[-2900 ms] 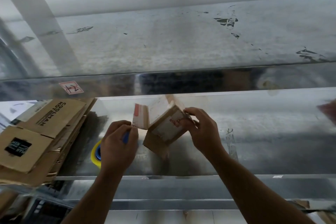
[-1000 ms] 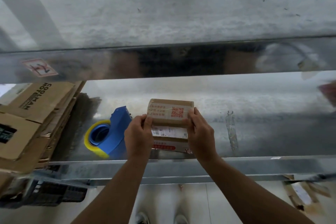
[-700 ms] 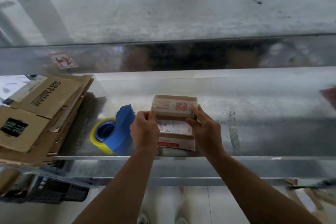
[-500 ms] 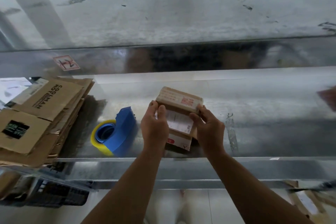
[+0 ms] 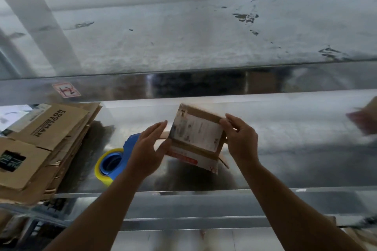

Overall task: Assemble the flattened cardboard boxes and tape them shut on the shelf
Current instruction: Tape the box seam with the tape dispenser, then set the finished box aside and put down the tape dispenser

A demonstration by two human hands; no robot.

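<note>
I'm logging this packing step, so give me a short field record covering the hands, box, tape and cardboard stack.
box: held tilted between both hands, label toward the camera
left hand: fingers straight, against the box's left edge
right hand: pinches the box's right edge
tape dispenser: blue with a yellow roll, on the shelf, left of the box
flat cardboard: stacked at the shelf's left end
</note>
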